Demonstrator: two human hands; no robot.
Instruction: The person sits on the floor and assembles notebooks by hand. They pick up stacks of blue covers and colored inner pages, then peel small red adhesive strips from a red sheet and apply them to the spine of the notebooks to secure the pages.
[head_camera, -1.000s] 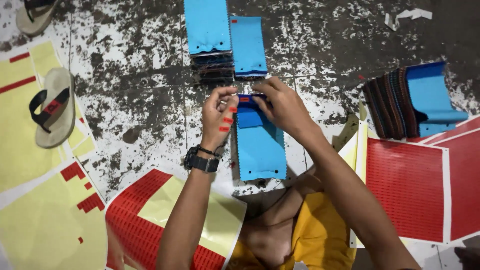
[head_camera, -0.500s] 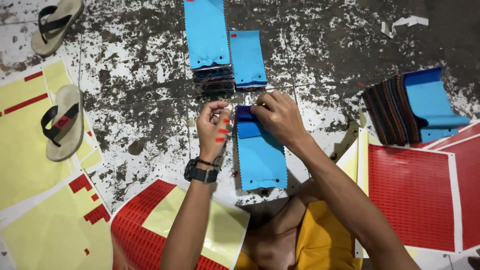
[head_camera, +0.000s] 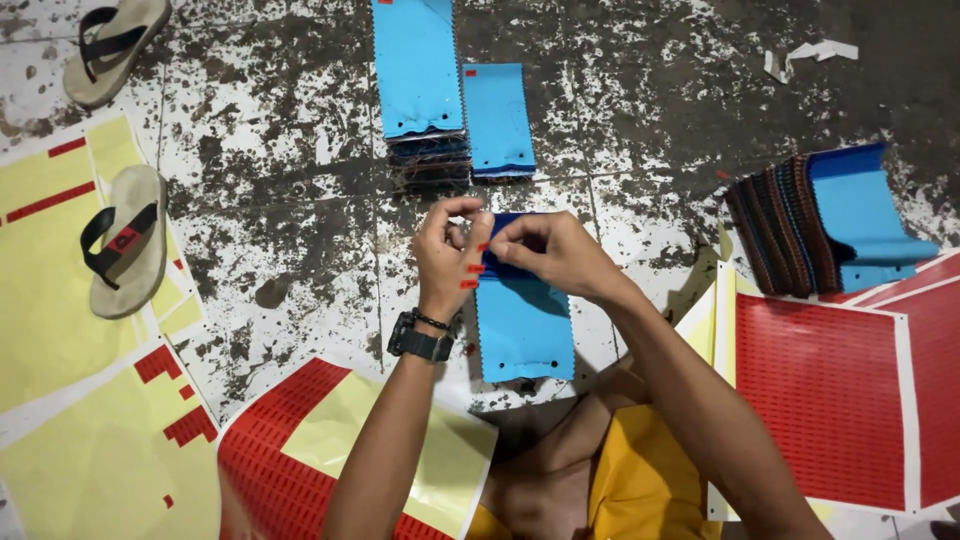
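A blue fabric swatch (head_camera: 522, 335) lies flat on the speckled floor, a long rectangle with pinked, zigzag edges and small punched holes near its lower end. Its upper end, darker blue where it lifts off the floor, is pinched between both grips, the left hand (head_camera: 450, 250) and the right hand (head_camera: 545, 250) meeting fingertip to fingertip over it, so that the rest of the swatch runs down from the grips toward the person's lap. Small red stickers (head_camera: 467, 284) cling to the fingers of the left hand, just beside the swatch's left edge; what is pinched between the fingertips themselves is too small to tell.
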